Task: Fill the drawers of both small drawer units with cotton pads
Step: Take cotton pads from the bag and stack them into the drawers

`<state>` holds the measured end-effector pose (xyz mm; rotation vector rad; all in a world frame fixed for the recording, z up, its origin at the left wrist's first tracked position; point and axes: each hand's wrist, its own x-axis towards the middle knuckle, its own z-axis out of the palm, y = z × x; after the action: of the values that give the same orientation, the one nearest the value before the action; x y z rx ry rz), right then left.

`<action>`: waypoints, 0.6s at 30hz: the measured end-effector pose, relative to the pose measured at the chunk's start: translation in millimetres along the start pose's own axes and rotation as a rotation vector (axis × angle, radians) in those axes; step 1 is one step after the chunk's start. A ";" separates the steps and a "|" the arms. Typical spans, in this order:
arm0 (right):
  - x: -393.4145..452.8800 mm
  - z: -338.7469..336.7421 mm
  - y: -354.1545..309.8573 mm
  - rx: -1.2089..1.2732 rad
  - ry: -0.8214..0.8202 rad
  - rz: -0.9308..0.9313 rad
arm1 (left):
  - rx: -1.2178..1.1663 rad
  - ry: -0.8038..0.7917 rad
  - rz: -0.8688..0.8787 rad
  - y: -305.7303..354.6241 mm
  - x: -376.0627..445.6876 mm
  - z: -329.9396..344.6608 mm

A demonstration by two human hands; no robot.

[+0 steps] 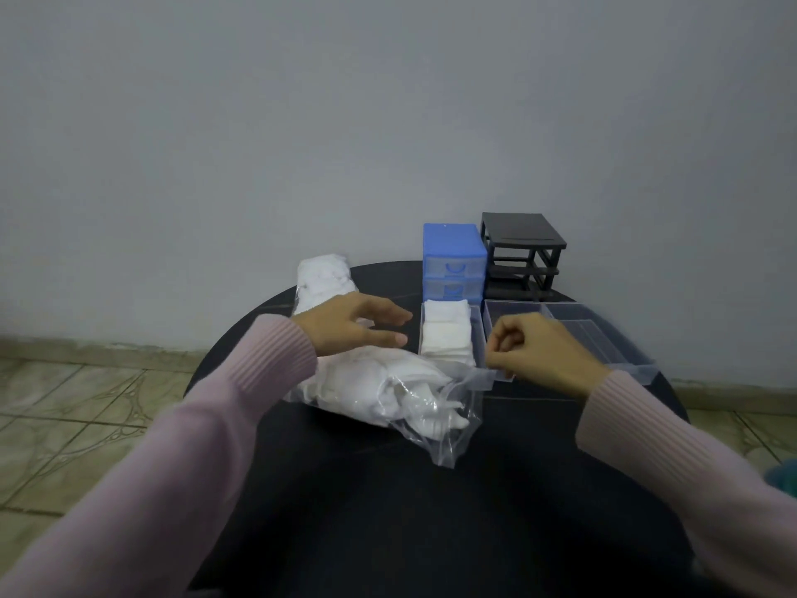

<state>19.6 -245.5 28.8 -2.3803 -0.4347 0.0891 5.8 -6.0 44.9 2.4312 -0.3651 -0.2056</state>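
The right hand (541, 351) pinched the mouth of the clear plastic bag (405, 394) of cotton pads; the left hand (356, 323) hovered above it, fingers spread. Just beyond lay a pad-filled clear drawer (448, 334), with the blue drawer unit (453, 261) and black drawer frame (519, 252) behind.

A single head-worn camera looks forward and down from the near side of the round black table (539, 425), facing the far wall (302, 123).
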 end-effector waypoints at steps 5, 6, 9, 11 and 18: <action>-18.6 9.5 -1.2 0.027 -0.267 -0.005 | 0.139 -0.108 -0.138 -12.3 -27.2 4.7; -19.8 12.4 -0.4 0.016 -0.287 -0.012 | 0.168 -0.125 -0.143 -14.5 -28.9 8.1; -21.6 23.9 -1.7 -0.047 -0.241 -0.054 | 0.410 -0.120 -0.156 -20.4 -29.2 19.8; -21.3 31.9 -3.6 -0.011 -0.167 -0.080 | 0.544 -0.087 -0.191 -23.4 -27.1 26.3; -20.6 56.3 -14.8 0.294 -0.130 -0.087 | 0.376 0.102 -0.124 -32.6 -24.6 23.0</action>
<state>-14.2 -206.2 -4.7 -2.0709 -0.5468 0.2512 -16.2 12.2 7.8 2.8252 -0.2224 -0.0700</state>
